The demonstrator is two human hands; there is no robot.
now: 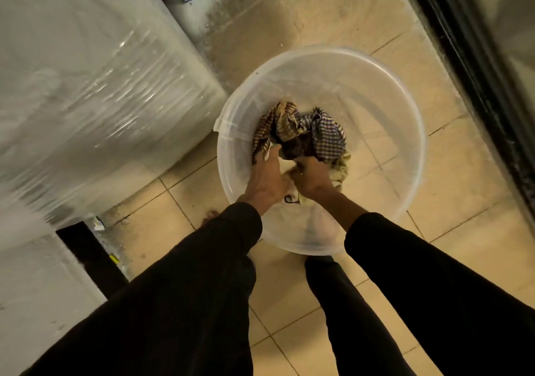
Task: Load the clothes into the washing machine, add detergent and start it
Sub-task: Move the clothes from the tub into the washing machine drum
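A clear plastic tub (405, 120) stands on the tiled floor with a heap of checked and pale clothes (324, 135) in its bottom. Both my hands reach down into it, sleeves black. My left hand (267, 175) lies on the left of the heap, its fingers curled into the cloth. Close beside it, my right hand (311, 174) grips a pale piece of cloth. The washing machine (86, 86), white and wrapped in shiny plastic film, stands at the left, right next to the tub.
Beige floor tiles (463, 202) surround the tub. A dark door frame (474, 65) runs along the right. A stained wall base (246, 7) is behind the tub. Small scraps of litter (100, 225) lie by the machine's corner. My dark-trousered leg (341, 303) is below the tub.
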